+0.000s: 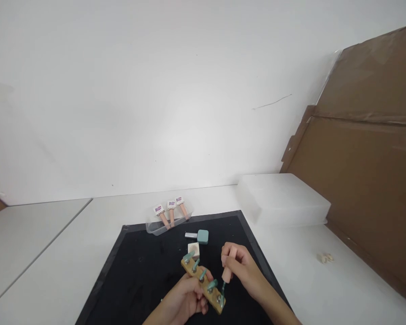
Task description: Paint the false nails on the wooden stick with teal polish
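My left hand (pixel 189 291) grips a yellowish strip-shaped nail stand (pixel 203 285) from below and holds it at a slant. Several teal false nails (pixel 203 274) stick up along the strip. Between the fingers of my right hand (pixel 242 264) is a nail polish brush (pixel 229 268) with a pale pink handle. Its bristle end, coated in green, points down at the nail on the strip's near end and looks to be touching it. Just beyond the stand sits an open white square polish bottle (pixel 193 249). Farther back lies a teal bottle with a silver cap (pixel 202 236).
A clear tray (pixel 154 230) holds three pink-handled polish bottles (pixel 171 212) behind the black mat (pixel 138 262). At the right stands a translucent plastic box (pixel 284 198). Small cream pieces (pixel 325 257) lie on the white table near a cardboard panel (pixel 372 180).
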Demonstrator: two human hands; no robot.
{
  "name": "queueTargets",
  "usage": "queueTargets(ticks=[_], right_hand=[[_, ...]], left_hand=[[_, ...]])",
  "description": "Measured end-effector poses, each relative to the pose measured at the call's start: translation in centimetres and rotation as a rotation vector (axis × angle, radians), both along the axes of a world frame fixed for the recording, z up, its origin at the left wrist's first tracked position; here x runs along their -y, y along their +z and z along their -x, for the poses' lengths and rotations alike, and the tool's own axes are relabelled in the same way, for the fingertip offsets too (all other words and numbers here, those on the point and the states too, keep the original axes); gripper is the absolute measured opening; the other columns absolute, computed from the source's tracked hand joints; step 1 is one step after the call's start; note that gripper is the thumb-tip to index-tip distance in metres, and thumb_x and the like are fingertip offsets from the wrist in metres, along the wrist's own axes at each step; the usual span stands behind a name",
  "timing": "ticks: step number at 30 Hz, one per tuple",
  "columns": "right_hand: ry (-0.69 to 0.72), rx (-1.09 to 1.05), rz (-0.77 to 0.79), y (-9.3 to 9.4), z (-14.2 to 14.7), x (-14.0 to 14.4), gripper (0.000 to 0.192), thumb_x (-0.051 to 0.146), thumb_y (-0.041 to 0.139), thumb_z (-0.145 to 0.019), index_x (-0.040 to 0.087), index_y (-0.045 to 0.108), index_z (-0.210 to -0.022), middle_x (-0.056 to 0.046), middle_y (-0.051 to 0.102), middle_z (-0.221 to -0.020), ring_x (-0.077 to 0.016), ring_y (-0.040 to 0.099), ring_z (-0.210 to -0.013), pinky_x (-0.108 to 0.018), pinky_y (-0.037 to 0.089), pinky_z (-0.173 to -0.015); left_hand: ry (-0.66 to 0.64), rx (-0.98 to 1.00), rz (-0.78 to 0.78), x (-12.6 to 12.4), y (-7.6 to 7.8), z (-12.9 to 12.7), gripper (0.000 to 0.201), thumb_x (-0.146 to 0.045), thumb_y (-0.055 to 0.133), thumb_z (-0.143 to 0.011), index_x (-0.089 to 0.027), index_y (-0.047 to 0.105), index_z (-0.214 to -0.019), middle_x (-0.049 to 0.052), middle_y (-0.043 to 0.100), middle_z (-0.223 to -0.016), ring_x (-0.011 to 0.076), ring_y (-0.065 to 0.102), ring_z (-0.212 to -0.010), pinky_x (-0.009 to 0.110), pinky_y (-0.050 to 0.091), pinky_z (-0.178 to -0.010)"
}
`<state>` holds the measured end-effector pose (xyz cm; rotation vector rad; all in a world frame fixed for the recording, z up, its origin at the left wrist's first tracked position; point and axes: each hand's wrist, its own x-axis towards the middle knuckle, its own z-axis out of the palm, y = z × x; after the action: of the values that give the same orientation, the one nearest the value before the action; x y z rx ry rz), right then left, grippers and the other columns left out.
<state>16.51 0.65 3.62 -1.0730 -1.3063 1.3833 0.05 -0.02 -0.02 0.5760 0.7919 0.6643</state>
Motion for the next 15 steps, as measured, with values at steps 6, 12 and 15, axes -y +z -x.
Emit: queueTargets(ticks=[6, 12, 15], right_hand=[[-0.053, -0.058, -0.012, 0.13, 0.04, 0.07, 0.017, 0.022, 0.052, -0.069, 0.019, 0.045, -0.053, 0.006, 0.042, -0.044, -0.0096, 0.039, -0.040, -0.022, 0.028, -0.044], [0.037, -0.017, -0.084, 0.45, 0.09, 0.55, 0.019, 0.025, 0.053, -0.070, 0.018, 0.048, -0.053, 0.004, 0.045, -0.048, -0.0106, 0.040, -0.046, -0.023, 0.027, -0.047], [0.009, 0.012, -0.071, 0.33, 0.14, 0.42, 0.018, 0.023, 0.052, -0.070, 0.018, 0.048, -0.053, 0.005, 0.044, -0.044, -0.0110, 0.040, -0.045, -0.023, 0.026, -0.047]], left_hand=[[-0.008, 0.009, -0.007, 0.06, -0.13, -0.02, 0.023, -0.011, 0.048, -0.047, -0.016, 0.057, -0.067, -0.005, 0.048, -0.045, 0.0061, 0.038, -0.040, 0.023, 0.033, -0.047], [-0.001, 0.001, -0.003, -0.03, 0.31, -0.14, 0.021, -0.011, 0.049, -0.047, -0.016, 0.057, -0.066, -0.005, 0.049, -0.047, 0.0056, 0.038, -0.039, 0.022, 0.033, -0.047], [0.003, 0.012, -0.007, -0.13, -0.09, -0.14, 0.021, -0.011, 0.049, -0.047, -0.017, 0.057, -0.066, -0.005, 0.049, -0.046, 0.0057, 0.038, -0.039, 0.023, 0.033, -0.047]])
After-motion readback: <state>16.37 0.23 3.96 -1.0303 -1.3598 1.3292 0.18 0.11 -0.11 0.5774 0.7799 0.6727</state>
